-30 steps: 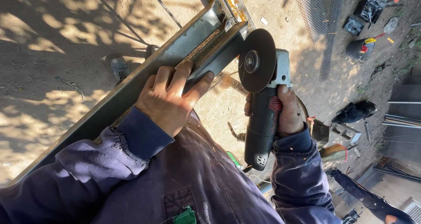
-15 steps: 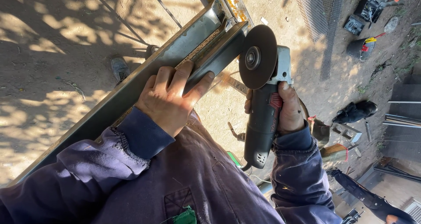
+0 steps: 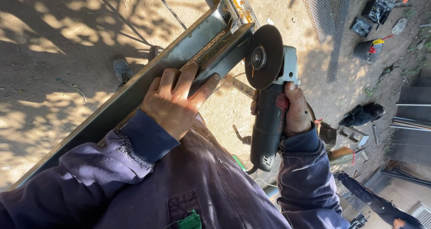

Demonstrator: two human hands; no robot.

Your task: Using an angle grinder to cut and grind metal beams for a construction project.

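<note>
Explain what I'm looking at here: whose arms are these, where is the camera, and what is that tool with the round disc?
The camera sits on a person's head and looks down, so the blue-sleeved arms are that person's own. The left hand grips a long grey metal beam that runs slantwise across the view, its fingers wrapped over the edge. The right hand holds an angle grinder by its dark body; its round disc is at the beam's end. Below is sandy ground in dappled shade, with a shoe and a black bucket standing on it.
</note>
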